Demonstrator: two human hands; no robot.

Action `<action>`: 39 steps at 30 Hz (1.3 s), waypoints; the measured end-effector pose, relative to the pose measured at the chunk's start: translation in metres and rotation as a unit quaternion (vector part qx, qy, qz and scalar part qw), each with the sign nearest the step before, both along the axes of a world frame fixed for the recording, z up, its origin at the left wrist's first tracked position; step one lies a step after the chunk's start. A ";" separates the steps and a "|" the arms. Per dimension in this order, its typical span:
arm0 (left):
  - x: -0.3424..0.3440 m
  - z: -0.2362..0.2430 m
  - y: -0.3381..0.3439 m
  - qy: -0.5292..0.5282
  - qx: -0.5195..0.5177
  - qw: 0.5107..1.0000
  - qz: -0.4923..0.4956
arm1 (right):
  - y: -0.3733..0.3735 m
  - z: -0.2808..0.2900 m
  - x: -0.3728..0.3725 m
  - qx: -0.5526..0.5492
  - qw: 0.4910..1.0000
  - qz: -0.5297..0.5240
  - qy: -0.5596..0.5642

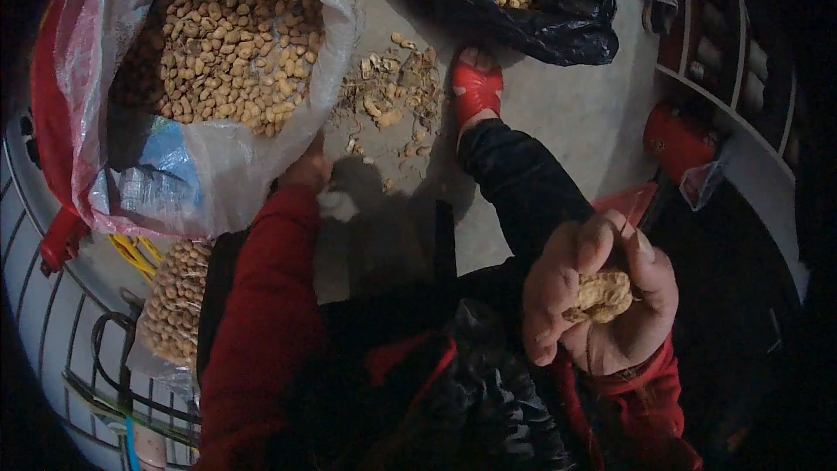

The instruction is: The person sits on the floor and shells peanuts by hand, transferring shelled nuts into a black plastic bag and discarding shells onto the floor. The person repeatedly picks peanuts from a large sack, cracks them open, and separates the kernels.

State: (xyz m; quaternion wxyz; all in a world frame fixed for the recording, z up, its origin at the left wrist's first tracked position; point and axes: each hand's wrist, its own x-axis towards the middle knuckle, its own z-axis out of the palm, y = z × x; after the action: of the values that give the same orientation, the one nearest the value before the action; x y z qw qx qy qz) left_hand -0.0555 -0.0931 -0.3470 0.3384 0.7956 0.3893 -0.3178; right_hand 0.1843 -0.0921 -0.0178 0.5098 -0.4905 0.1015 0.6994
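Observation:
My right hand (641, 305) is raised at the right, its fingers curled around a tan peanut in its shell (603, 295). A thin stalk sticks up by the fingertips. My left hand (307, 167) reaches to the near right edge of a large white woven sack (244, 161). That hand is dim and partly covered by the sack, so its fingers do not show. Many unshelled peanuts (235, 52) lie inside the sack.
A black plastic bag (558, 39) with more peanuts stands at the far side. Shell scraps and stalks (392, 96) litter the floor beside my red-shod foot (477, 92). A clear bag of peanuts (174, 305) sits at left near a wire rack (52, 331). Shelves (724, 44) stand right.

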 end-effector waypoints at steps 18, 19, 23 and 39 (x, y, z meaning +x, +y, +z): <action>-0.032 -0.013 -0.058 -0.056 -0.012 0.998 -0.010 | -0.018 -0.004 0.014 0.040 0.988 -0.091 0.119; -0.032 -0.016 -0.058 -0.063 -0.005 0.998 0.009 | -0.019 -0.003 0.014 0.040 0.988 -0.094 0.115; -0.030 -0.040 -0.056 -0.053 -0.088 0.992 0.080 | -0.012 0.007 0.009 0.031 0.998 -0.045 0.034; 0.091 0.124 0.051 -0.283 -0.491 0.663 0.490 | -0.035 0.020 0.022 0.133 0.983 -0.124 0.012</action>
State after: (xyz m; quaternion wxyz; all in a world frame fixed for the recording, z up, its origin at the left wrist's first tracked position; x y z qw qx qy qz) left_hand 0.0357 -0.0419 -0.2231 0.8804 0.2601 0.3964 -0.0105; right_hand 0.2066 -0.1267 0.0021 0.6524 -0.3931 0.0736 0.6437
